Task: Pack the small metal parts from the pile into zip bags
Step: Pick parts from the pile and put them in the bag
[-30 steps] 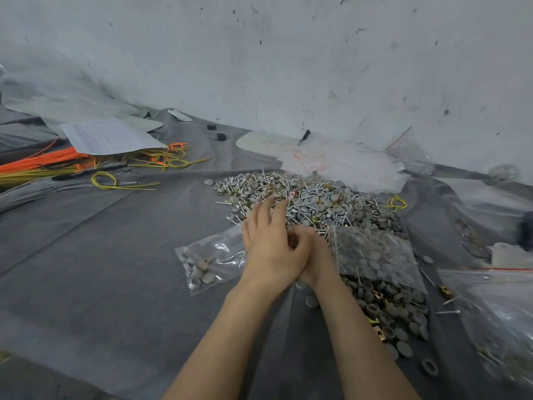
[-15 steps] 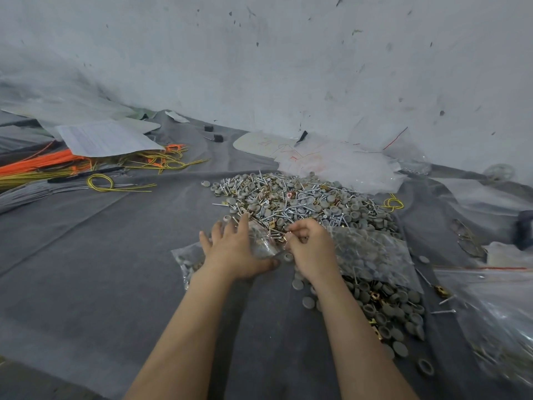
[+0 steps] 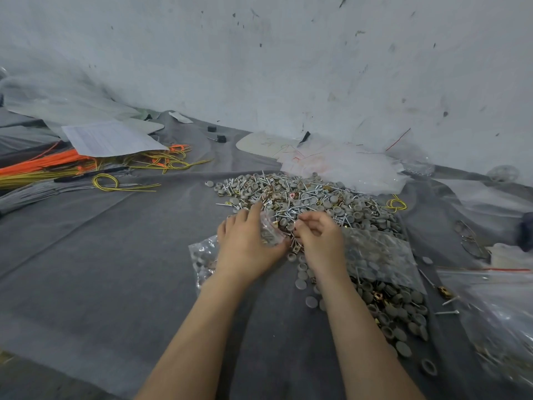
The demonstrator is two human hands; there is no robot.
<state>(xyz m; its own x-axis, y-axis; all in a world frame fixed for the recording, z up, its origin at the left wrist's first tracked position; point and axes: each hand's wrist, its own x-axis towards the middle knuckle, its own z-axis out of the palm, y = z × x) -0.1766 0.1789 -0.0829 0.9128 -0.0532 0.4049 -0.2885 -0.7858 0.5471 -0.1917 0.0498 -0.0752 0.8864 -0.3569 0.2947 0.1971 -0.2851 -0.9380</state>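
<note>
**Bagging underway**
Left hand grips zip bag; right hand curls over the pile, hold unclear. Next: feed parts in.

Parts pile mid-cloth, wall behind; zip bag at its near-left, second bag on near-right; wires far left.

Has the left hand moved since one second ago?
Yes. The left hand slid left, off the right hand, and now grips the mouth of the small zip bag beside the pile.
</note>
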